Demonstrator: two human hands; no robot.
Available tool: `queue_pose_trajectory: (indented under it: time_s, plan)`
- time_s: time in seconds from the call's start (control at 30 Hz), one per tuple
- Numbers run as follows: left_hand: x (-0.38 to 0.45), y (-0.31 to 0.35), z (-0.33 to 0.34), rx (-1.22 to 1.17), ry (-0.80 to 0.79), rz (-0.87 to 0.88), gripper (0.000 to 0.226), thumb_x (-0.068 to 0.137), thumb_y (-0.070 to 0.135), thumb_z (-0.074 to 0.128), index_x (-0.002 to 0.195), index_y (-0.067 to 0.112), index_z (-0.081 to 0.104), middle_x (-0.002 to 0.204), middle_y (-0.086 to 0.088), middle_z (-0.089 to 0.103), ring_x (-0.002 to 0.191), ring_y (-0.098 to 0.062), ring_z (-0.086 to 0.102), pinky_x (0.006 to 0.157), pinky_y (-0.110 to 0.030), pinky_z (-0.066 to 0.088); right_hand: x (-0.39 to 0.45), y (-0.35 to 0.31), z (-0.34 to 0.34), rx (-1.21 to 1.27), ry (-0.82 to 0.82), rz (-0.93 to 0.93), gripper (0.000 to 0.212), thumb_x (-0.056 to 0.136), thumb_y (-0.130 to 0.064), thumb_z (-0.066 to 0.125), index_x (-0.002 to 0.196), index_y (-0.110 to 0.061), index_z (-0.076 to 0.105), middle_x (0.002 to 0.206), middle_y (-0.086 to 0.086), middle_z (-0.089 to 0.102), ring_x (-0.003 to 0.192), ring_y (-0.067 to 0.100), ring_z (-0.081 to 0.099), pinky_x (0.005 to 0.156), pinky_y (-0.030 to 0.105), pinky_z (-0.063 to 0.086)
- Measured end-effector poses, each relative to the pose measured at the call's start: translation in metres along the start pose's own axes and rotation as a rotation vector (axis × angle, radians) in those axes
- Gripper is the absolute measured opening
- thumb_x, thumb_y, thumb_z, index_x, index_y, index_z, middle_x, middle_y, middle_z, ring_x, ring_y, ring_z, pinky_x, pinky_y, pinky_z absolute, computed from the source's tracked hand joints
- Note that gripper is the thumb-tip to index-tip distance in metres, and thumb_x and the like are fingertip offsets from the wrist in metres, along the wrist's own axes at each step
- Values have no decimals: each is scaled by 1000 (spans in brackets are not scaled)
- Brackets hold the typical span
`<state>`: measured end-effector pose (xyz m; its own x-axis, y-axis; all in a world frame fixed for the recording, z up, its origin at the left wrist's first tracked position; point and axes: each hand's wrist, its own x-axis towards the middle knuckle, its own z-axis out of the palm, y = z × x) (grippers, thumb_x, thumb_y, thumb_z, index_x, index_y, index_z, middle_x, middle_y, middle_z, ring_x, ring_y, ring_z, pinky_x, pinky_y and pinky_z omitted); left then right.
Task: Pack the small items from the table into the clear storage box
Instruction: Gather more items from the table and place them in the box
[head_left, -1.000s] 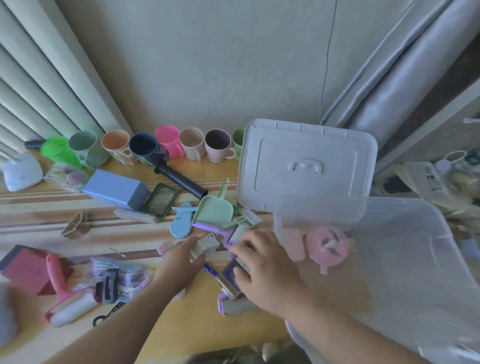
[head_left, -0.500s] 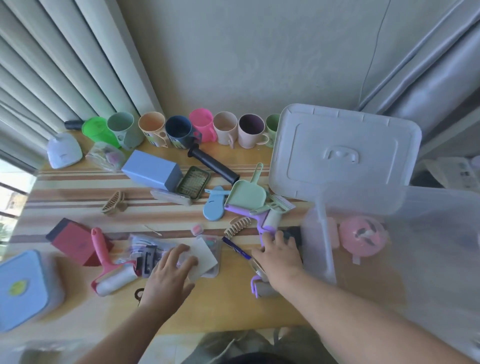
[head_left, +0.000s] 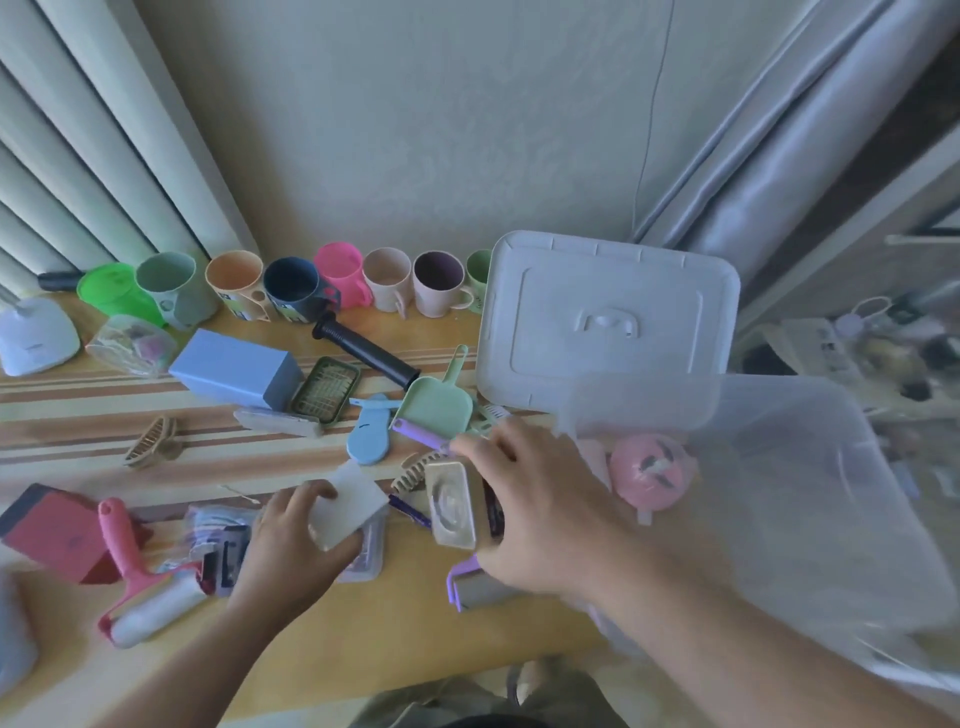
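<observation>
Meanwhile we worked at a striped yellow table (head_left: 93, 431) against a pale wall, curtains either side. Beyond our hands stood eight cups (head_left: 291, 287) in one row. Our left hand (head_left: 291, 545) pinched a white card (head_left: 349, 501); our right hand (head_left: 530, 499) gripped a cream case (head_left: 451, 504), just left of the clear storage box (head_left: 810, 499), its lid (head_left: 608, 317) propped behind.

A room in a home, by the look of it. A wooden bench (head_left: 78, 426) with striped grain stands against a plain pale wall, with vertical blinds (head_left: 78, 156) on the left and a grey curtain (head_left: 779, 156) on the right. A row of coloured plastic mugs (head_left: 337, 280) lines the wall, and household oddments lie about: a pink lint roller (head_left: 135, 577), a green dustpan (head_left: 436, 405), a hair claw (head_left: 150, 441).
</observation>
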<state>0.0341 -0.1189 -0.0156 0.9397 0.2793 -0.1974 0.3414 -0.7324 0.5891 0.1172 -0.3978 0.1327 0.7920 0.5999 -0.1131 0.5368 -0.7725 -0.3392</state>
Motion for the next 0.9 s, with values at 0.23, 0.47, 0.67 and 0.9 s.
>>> queue_pose_trajectory:
  time_s: [0.23, 0.47, 0.67, 0.9]
  plan:
    - [20, 121, 13, -166, 27, 141, 58, 72, 36, 87, 117, 39, 51, 121, 9, 52, 106, -22, 53, 80, -41, 47, -63, 152, -59, -147, -106, 510, 82, 67, -54, 60, 143, -48, 28, 120, -5, 42, 115, 31, 50, 97, 51, 42]
    - [12, 243, 45, -154, -16, 444, 57, 69, 50, 78, 119, 32, 55, 119, 13, 53, 107, -16, 54, 84, -31, 45, -118, 311, -14, -259, -320, 699, 93, 73, -38, 72, 154, -43, 27, 132, 2, 44, 123, 34, 49, 98, 42, 42]
    - [-3, 298, 105, -5, -160, 601, 63, 66, 50, 79, 122, 31, 57, 125, 11, 51, 114, -12, 52, 93, -17, 36, -100, 373, 35, -323, -319, 587, 97, 81, -29, 79, 158, -41, 22, 148, 4, 40, 131, 37, 39, 108, 49, 36]
    - [-8, 316, 161, 151, -218, 558, 73, 60, 53, 75, 127, 34, 55, 124, 10, 55, 111, -19, 53, 90, -29, 45, -80, 388, 73, -346, -237, 549, 71, 94, -11, 61, 158, -28, 33, 145, 10, 47, 133, 44, 39, 109, 54, 37]
